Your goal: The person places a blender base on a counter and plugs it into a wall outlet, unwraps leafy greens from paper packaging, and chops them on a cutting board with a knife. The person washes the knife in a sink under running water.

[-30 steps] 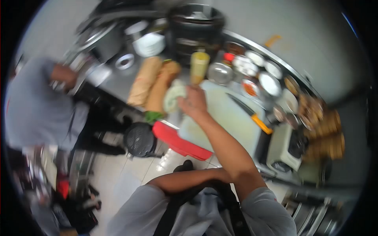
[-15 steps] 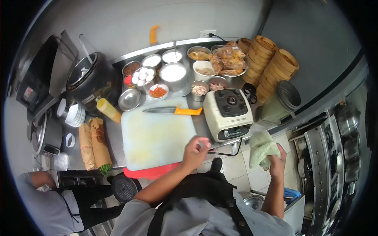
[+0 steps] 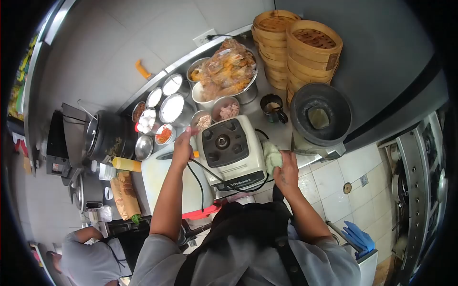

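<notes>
A cream-and-black blender base [image 3: 225,142] stands at the counter's front edge, partly over the white cutting board [image 3: 157,178] in this view. My left hand [image 3: 182,148] is at its left side, fingers curled around a black power cord [image 3: 202,169]. Two strands of the cord come out below that hand; one crosses the base's front, the other hangs over the board. On the opposite side, my right hand [image 3: 287,170] grips a pale green cloth [image 3: 272,157], pressed to the base's right side. An orange knife handle [image 3: 195,154] shows between my left hand and the base.
Bamboo steamers [image 3: 312,55] and a dark-rimmed blender jug [image 3: 320,107] stand to the right. Behind the base are bowls of meat [image 3: 228,109], bagged food [image 3: 229,66] and eggs [image 3: 147,119]. Paper-wrapped greens [image 3: 126,195] lie left, near another person [image 3: 93,257].
Both hands have moved to the blender base. The cloth has come against its right side, and the cord has been drawn up to the left. My view has turned right.
</notes>
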Motion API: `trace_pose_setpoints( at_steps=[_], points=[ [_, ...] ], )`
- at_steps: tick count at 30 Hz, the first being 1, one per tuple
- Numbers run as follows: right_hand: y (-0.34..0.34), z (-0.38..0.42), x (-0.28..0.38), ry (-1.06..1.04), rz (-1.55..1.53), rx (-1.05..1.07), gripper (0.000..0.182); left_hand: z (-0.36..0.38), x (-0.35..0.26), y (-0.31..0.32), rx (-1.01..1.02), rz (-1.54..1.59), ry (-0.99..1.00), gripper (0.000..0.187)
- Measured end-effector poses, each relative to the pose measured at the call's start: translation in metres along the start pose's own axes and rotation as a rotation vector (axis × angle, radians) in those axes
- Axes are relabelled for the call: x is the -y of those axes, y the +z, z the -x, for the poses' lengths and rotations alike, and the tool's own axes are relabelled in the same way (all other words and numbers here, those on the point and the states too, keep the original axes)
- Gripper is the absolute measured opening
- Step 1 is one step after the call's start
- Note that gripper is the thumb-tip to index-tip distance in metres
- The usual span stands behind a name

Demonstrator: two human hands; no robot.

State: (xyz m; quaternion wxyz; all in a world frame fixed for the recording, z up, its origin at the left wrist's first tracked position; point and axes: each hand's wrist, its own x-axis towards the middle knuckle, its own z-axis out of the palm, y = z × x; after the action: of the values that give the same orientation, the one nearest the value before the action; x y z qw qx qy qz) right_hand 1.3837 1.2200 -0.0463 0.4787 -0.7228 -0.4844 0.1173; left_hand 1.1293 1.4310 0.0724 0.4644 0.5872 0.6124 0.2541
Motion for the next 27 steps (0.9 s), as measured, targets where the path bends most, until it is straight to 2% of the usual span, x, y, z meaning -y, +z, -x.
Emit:
trace_pose_setpoints(
  at_steps=[3,5,10,14,15,17,18,20,24,27],
  points=[
    [0.007,-0.012,-0.019,0.059,-0.03,0.032,0.051,-0.032,0.014,0.007,0.065,0.051,0.068,0.053],
    [0.013,-0.013,-0.035,0.094,-0.057,0.037,0.051,-0.051,0.036,0.01,-0.102,-0.203,0.271,0.05],
    [0.015,-0.013,-0.044,0.227,-0.066,0.089,0.049,-0.031,-0.007,0.023,-0.11,-0.417,0.159,0.049],
    [0.021,-0.006,-0.05,0.268,-0.158,0.093,0.048,-0.048,-0.052,0.06,0.239,-0.411,0.377,0.061],
    [0.022,-0.003,-0.052,0.302,-0.214,0.092,0.047,-0.054,-0.056,0.072,0.238,-0.399,0.375,0.061],
    [0.023,0.005,-0.045,0.365,-0.307,0.026,0.044,-0.063,-0.064,0.089,0.434,-0.808,0.287,0.07],
    [0.023,0.009,-0.042,0.433,-0.408,-0.046,0.042,-0.066,-0.066,0.089,0.442,-0.806,0.291,0.07],
    [0.016,0.016,-0.038,0.468,-0.415,-0.077,0.04,-0.07,-0.067,0.087,0.613,-0.924,0.362,0.077],
    [0.012,0.028,-0.037,0.497,-0.424,-0.109,0.039,-0.061,-0.063,0.072,0.682,-0.815,0.327,0.077],
    [0.009,0.022,-0.029,0.527,-0.444,-0.121,0.039,-0.045,-0.056,0.062,0.662,-0.75,0.33,0.071]
  ],
)
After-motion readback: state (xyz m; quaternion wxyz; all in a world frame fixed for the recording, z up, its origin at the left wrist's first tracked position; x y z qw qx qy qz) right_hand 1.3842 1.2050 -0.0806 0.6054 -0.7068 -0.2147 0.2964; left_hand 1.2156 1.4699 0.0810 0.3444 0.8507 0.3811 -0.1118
